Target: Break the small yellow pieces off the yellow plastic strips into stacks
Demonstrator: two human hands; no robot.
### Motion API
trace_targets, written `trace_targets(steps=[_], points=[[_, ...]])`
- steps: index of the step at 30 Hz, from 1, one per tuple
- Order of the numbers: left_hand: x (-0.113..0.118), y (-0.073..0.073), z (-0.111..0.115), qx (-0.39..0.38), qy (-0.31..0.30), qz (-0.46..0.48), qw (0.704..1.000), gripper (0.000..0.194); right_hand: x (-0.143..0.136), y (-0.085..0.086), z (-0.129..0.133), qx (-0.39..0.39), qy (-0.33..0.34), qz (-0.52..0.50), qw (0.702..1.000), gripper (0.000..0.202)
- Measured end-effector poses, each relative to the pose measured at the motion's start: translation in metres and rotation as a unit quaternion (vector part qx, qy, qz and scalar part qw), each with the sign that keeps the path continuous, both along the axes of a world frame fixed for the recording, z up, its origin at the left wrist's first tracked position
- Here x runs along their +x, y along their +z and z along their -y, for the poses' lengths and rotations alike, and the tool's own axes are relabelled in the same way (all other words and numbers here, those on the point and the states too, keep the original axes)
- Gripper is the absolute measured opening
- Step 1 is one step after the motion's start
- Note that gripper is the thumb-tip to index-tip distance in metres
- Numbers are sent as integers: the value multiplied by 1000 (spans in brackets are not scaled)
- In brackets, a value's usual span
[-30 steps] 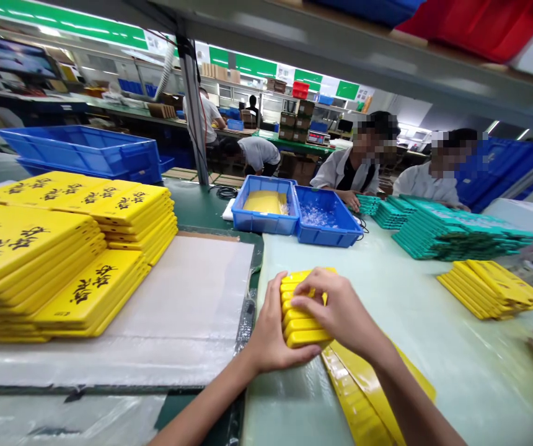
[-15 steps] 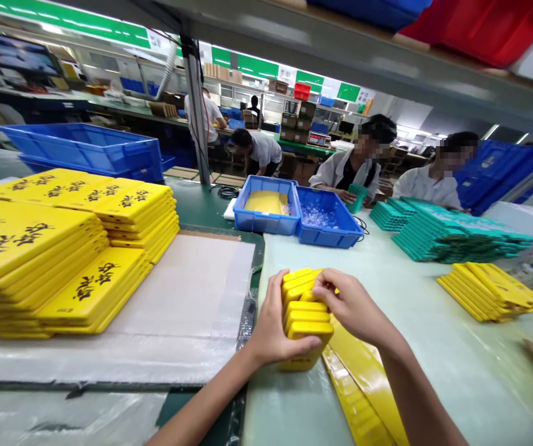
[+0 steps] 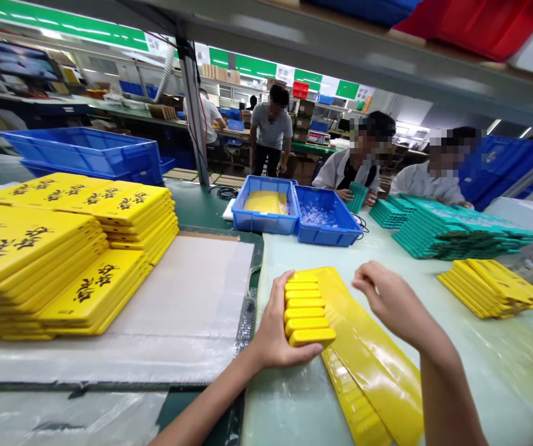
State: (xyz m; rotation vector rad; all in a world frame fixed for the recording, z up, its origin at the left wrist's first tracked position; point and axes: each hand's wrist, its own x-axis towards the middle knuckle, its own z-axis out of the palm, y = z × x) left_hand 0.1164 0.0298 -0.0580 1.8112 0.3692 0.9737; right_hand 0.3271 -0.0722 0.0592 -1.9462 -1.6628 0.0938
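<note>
A stack of several yellow cases (image 3: pixel 307 310) sits in my left hand (image 3: pixel 273 331), its fingers along the left side and its thumb under the nearest case. My right hand (image 3: pixel 380 297) is raised to the right of the stack, apart from it, with fingers curled and pinched; whether anything small is between them is hidden. Below and between my hands, long yellow sheets (image 3: pixel 364 347) lie on the pale green table mat (image 3: pixel 457 371). On the left stand tall piles of yellow cases with black lettering (image 3: pixel 62 248).
Two blue bins (image 3: pixel 266 220) stand beyond my hands, one with yellow pieces. Green cases (image 3: pixel 452 229) and more yellow cases (image 3: pixel 489 288) lie at right. Two people sit across the table. A metal shelf (image 3: pixel 341 56) hangs overhead.
My right hand has moved off the stack to the right. The cases in my left hand now line up more evenly. A person in the background has straightened up.
</note>
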Motion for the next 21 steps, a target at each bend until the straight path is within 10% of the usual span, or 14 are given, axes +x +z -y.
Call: trace_targets(steps=[9,16,21], points=[[-2,-12,-3,26,-1,-1,1000,132,-72,-6,-49,-20,137,-120,983,11],[-1,-9,0,-11,2,-5,1000,137,-14,2,-27,-97,6,117,988,18],[0,-6,2,-34,-4,7,999,137,-22,13,-37,37,35,-10,999,15]])
